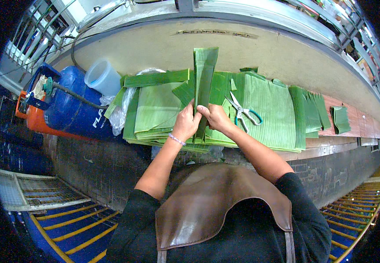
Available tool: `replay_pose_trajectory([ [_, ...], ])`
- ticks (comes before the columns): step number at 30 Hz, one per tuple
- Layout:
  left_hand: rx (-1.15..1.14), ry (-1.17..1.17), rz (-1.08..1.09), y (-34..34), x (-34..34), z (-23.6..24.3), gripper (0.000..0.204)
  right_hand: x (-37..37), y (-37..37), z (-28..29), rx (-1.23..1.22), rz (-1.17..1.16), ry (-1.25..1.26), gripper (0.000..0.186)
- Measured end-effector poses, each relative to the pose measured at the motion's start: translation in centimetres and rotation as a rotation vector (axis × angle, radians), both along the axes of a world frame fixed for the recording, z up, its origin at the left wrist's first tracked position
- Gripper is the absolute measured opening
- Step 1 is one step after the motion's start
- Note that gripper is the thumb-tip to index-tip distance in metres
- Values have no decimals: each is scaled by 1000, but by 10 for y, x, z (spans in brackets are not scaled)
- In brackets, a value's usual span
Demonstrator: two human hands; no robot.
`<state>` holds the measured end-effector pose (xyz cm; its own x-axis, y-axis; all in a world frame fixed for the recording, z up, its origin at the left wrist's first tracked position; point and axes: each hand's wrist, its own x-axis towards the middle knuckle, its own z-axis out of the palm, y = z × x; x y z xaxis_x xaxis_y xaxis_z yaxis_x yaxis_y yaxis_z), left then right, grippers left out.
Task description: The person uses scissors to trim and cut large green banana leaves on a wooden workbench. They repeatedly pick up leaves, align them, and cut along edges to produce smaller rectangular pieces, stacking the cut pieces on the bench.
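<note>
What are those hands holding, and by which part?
A long, folded green leaf strip, gripped at its lower part by the left hand and right hand.

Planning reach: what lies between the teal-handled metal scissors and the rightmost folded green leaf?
Head view: flat green leaf stack, overlapping green leaf strips, then bare reddish tabletop.

your bench (360,119), reddish wood-look top | leaf piles (269,113) hogging most of it | folded leaf (340,120) off to your right
</note>
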<state>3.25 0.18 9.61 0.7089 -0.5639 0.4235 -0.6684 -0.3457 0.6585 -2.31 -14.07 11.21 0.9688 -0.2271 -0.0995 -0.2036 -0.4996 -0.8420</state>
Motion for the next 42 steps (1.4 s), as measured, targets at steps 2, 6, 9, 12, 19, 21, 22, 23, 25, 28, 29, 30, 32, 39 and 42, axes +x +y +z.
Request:
replay_pose_trajectory([
  [2, -80, 214, -91, 3, -2, -2, 47, -8, -6, 3, 139, 42, -24, 62],
  [6, -322, 954, -203, 6, -10, -1, 45, -18, -11, 7, 221, 80, -30, 60],
  [9, -262, 944, -205, -1, -11, 4, 46, -23, -10, 2, 220, 98, -45, 59],
  [12, -270, 1010, -178, -6, -13, 4, 44, -24, -8, -3, 131, 135, 54, 55],
  [19, -35, 787, -163, 1, 16, -7, 31, -39, -6, 7, 359, 138, 152, 52],
  [21, -312, 1152, -270, 7, 12, -10, 32, -42, -1, 10, 515, 174, 132, 47],
  [22, -440, 1294, -367, 8, 10, -11, 33, -43, 2, 10, 594, 200, 109, 45],
  [23, -597, 1430, -508, 9, 8, -11, 34, -43, 5, 10, 663, 213, 104, 43],
  [25, -610, 1458, -491, 6, 4, -12, 34, -46, 4, 5, 604, 260, 111, 47],
  [28, -598, 1390, -456, 6, 0, -13, 35, -50, -17, -12, 523, 335, 203, 52],
  [29, -587, 1367, -438, 7, 0, -13, 35, -53, -33, -20, 509, 295, 122, 52],
  [30, -569, 1348, -405, 10, 1, -14, 35, -53, -48, -29, 168, 146, 111, 50],
  [32, -575, 1303, -350, 17, 3, -14, 36, -63, -78, -49, -448, -151, 31, 47],
  [39, -535, 1167, -401, 22, -6, -6, 55, -83, -127, -114, -700, -210, 191, 69],
  [42, -511, 1012, -370, 21, -9, 3, 68, -79, -136, -121, -548, -239, 107, 66],
])
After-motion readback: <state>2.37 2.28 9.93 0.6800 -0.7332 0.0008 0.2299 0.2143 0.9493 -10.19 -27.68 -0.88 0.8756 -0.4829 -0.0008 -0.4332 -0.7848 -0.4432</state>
